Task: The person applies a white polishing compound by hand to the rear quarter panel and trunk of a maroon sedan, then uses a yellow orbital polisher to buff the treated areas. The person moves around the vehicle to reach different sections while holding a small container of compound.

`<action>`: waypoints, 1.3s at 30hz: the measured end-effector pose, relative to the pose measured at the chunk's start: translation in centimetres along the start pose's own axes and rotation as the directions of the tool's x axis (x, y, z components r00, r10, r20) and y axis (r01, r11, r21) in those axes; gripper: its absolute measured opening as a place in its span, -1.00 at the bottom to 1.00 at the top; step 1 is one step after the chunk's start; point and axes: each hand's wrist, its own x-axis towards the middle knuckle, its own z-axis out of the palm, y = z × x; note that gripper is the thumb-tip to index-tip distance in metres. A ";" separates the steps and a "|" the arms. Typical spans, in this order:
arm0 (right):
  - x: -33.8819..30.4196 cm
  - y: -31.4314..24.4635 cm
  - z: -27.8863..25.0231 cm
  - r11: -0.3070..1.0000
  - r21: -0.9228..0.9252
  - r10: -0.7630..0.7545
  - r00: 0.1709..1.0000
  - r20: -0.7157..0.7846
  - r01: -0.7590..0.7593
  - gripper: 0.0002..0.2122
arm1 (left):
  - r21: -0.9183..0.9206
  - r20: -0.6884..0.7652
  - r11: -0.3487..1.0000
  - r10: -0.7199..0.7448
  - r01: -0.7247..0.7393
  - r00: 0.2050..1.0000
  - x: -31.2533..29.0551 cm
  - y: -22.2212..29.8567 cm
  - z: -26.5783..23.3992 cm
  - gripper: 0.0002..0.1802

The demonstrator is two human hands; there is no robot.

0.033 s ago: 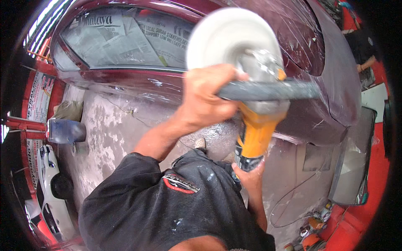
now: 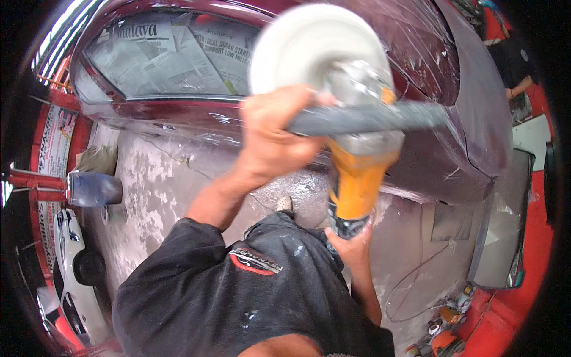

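Note:
A yellow and black power polisher (image 2: pixel 358 178) with a grey metal head is held up in front of a dark red car (image 2: pixel 196 122). Its round white pad (image 2: pixel 291 44) faces the car's side and covers part of it; whether it touches the paint I cannot tell. My left hand (image 2: pixel 279 134) is wrapped round the left end of the black crossways handle (image 2: pixel 369 119), close below the pad. Lower down, my right hand (image 2: pixel 352 241) grips the black rear end of the polisher's body. The handle's right end is smeared by motion.
Newspaper (image 2: pixel 172 56) covers the car's side window. A blue drum (image 2: pixel 95 189) and a white car (image 2: pixel 83 279) are at the left. Along the right floor runs a thin cord (image 2: pixel 410 279) toward scattered cans and tools (image 2: pixel 446 333). Another person (image 2: pixel 516 68) is at the far right.
The polisher and both my hands have shifted a little to the left; its pad has also risen slightly and covers more of the window's right end.

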 end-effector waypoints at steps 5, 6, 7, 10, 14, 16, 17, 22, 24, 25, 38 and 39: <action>7.5 -3.2 6.1 0.961 0.065 -0.275 0.950 0.147 0.268 -0.03 | -0.159 -0.296 0.959 -0.275 0.237 0.915 -1.2 -8.4 -8.4 -0.65; 8.5 -3.5 7.1 0.958 0.101 -0.284 0.939 0.192 0.269 -0.01 | -0.193 -0.279 0.945 -0.311 0.264 0.909 -0.7 -9.2 -9.9 -0.74; 9.3 -3.6 7.9 0.951 0.136 -0.301 0.931 0.205 0.278 0.01 | -0.245 -0.329 0.934 -0.333 0.261 0.883 -0.3 -9.2 -10.0 -0.79; 9.9 -3.4 9.4 0.938 0.122 -0.344 0.915 0.213 0.325 0.02 | -0.304 -0.276 0.917 -0.343 0.257 0.898 -0.6 -9.8 -11.7 -0.77; 7.5 -0.3 8.7 0.933 0.028 -0.359 0.928 0.099 0.358 0.00 | 0.288 -0.245 0.957 0.107 -0.033 0.964 -2.9 -8.3 -9.1 -0.69; 5.8 2.6 8.0 0.959 -0.012 -0.283 0.959 0.035 0.283 0.00 | 0.097 -0.211 0.995 0.043 -0.023 0.976 -3.4 -6.0 -5.5 -0.79; 4.6 3.5 7.4 0.979 -0.020 -0.203 0.979 -0.002 0.203 0.00 | 0.039 -0.122 0.999 0.007 -0.003 0.993 -3.0 -4.7 -3.7 -0.78; 0.0 9.0 6.8 0.995 -0.093 -0.040 0.976 -0.214 0.020 -0.04 | -0.033 0.226 0.998 0.067 -0.061 0.972 -3.6 -0.6 2.1 -0.57; -0.9 10.4 7.0 0.999 -0.044 -0.006 0.963 -0.270 -0.006 -0.03 | -0.117 0.289 0.990 0.108 -0.077 0.951 -3.9 -0.3 3.6 -0.62; -1.4 11.2 7.3 1.000 -0.011 0.014 0.957 -0.288 -0.018 -0.03 | -0.155 0.313 0.985 0.120 -0.074 0.942 -3.9 -0.1 4.0 -0.64; 5.7 6.7 11.5 0.967 -0.009 -0.253 0.967 0.014 0.253 0.01 | 0.142 0.003 0.977 0.163 -0.161 0.987 -3.7 -5.1 -5.2 -0.72; 6.8 6.0 12.3 0.955 0.008 -0.297 0.954 0.041 0.297 0.02 | 0.072 -0.068 0.997 -0.004 0.009 0.998 -5.0 -6.0 -6.9 -0.88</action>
